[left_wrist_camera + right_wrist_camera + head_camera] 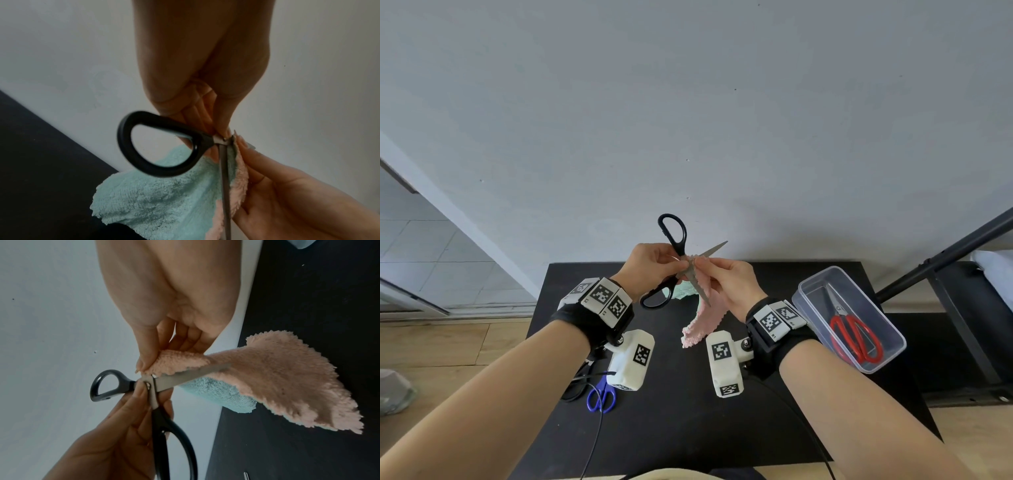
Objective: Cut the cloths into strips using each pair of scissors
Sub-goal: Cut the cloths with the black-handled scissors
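Observation:
My left hand [676, 265] pinches the black scissors [678, 247] at the pivot, with no fingers in the handle loops. The blades stand wide open. My right hand [703, 263] pinches the top edge of a fluffy cloth [705, 322] right at the pivot, between the blades. The cloth is pink on one face and teal on the other, and it hangs down over the black table [688, 411]. The left wrist view shows a handle loop [127, 146] and the teal face [154, 199]. The right wrist view shows one blade [174, 380] lying against the pink face [277, 381].
A clear plastic box [893, 339] at the table's right edge holds red scissors [854, 337]. Blue scissors [602, 397] lie at the table's left edge, under my left wrist. A grey wall stands behind the table, and a black metal frame [945, 253] is to the right.

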The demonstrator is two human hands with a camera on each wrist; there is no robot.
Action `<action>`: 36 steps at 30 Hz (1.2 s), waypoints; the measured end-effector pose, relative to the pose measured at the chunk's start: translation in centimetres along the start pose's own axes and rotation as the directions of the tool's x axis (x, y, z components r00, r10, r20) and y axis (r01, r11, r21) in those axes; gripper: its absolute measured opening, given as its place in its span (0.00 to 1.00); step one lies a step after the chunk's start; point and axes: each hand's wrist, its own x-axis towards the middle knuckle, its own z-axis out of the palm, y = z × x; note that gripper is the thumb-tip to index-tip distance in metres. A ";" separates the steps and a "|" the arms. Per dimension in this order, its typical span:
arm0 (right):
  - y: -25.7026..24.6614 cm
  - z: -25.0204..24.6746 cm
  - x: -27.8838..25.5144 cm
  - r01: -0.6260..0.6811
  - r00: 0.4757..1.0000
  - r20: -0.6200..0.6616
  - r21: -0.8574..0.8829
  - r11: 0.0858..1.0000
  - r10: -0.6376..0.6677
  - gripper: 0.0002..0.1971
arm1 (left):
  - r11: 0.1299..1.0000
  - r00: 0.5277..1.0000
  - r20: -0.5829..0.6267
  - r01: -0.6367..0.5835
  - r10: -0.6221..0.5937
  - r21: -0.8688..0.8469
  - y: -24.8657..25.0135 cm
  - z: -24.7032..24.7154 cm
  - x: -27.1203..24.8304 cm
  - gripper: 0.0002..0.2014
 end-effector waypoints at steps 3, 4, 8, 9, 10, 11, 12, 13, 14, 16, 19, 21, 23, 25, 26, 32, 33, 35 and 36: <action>-0.1 -0.2 0.0 0.004 1.000 -0.001 -0.024 1.000 -0.004 0.11 | 1.000 1.000 0.004 0.013 -0.013 0.024 -0.1 -0.3 -0.1 0.09; -0.1 -0.2 -0.1 0.006 1.000 0.003 -0.029 1.000 -0.006 0.12 | 1.000 1.000 0.009 0.017 -0.017 0.026 -0.1 -0.4 -0.1 0.09; -0.4 -0.5 -0.1 -0.005 1.000 0.001 -0.031 0.999 0.005 0.13 | 0.998 1.000 0.020 0.018 -0.019 0.060 0.2 -0.4 -0.5 0.08; -0.4 -0.6 -0.1 -0.007 1.000 -0.004 -0.031 0.999 0.007 0.13 | 0.998 1.000 0.019 0.015 -0.017 0.069 0.4 -0.4 -0.6 0.07; -0.3 -0.6 0.0 -0.009 1.000 -0.012 -0.035 0.999 0.009 0.13 | 0.997 1.000 0.016 0.011 -0.012 0.079 0.5 -0.3 -0.6 0.07; -0.3 -0.6 0.1 -0.010 1.000 -0.020 -0.045 0.999 0.010 0.13 | 0.996 1.000 0.011 0.007 -0.008 0.091 0.6 -0.3 -0.7 0.07; -0.2 -0.7 0.1 -0.011 1.000 -0.028 -0.060 0.998 0.009 0.13 | 0.995 1.000 0.008 0.004 -0.004 0.100 0.7 -0.2 -0.8 0.06; -0.1 -0.7 0.2 -0.009 0.999 -0.031 -0.078 0.997 0.007 0.13 | 0.995 1.000 0.007 0.002 -0.003 0.104 0.7 -0.2 -0.9 0.06; 0.0 -0.7 0.2 -0.005 0.999 -0.032 -0.096 0.995 0.002 0.12 | 0.994 1.000 0.008 0.001 -0.002 0.108 0.7 -0.2 -0.9 0.06; 0.1 -0.8 0.3 0.006 0.999 -0.033 -0.127 0.992 -0.010 0.10 | 0.992 1.000 0.012 0.005 -0.007 0.122 0.5 -0.2 -0.9 0.06; 0.3 -0.9 0.3 0.002 0.999 -0.052 -0.161 0.987 -0.011 0.08 | 0.989 1.000 0.018 0.015 -0.018 0.145 0.2 -0.2 -0.9 0.04; 0.3 -1.0 0.4 -0.012 0.997 -0.074 -0.155 0.988 0.000 0.05 | 0.986 1.000 0.022 0.008 -0.012 0.165 0.1 -0.2 -0.9 0.03; 0.3 -1.0 0.6 -0.021 0.994 -0.107 -0.142 0.990 0.006 0.03 | 0.985 1.000 0.025 0.004 -0.008 0.175 -0.1 -0.2 -0.7 0.03; 0.2 -1.3 1.0 -0.016 0.989 -0.148 -0.133 0.991 -0.004 0.02 | 0.984 1.000 0.022 0.000 -0.004 0.180 -0.3 -0.4 -0.4 0.03; 0.1 -1.5 1.1 -0.009 0.986 -0.164 -0.138 0.990 -0.014 0.02 | 0.984 1.000 0.020 0.003 -0.007 0.179 -0.4 -0.5 -0.3 0.02; -0.8 -2.9 1.3 0.046 0.972 -0.226 -0.066 0.997 -0.060 0.02 | 0.987 0.999 0.028 0.012 -0.017 0.160 -0.6 -0.8 -0.2 0.02; -0.9 -3.0 1.4 0.052 0.970 -0.236 -0.062 0.997 -0.066 0.02 | 0.987 1.000 0.028 0.008 -0.012 0.162 -0.5 -0.8 -0.1 0.02; -1.1 -3.3 1.7 0.057 0.962 -0.266 -0.044 0.997 -0.067 0.01 | 0.987 1.000 0.025 0.008 -0.012 0.159 -0.6 -1.0 0.1 0.02; -1.2 -3.6 1.7 0.066 0.954 -0.290 -0.024 0.998 -0.070 0.01 | 0.987 1.000 0.022 0.008 -0.012 0.162 -0.6 -1.1 0.1 0.02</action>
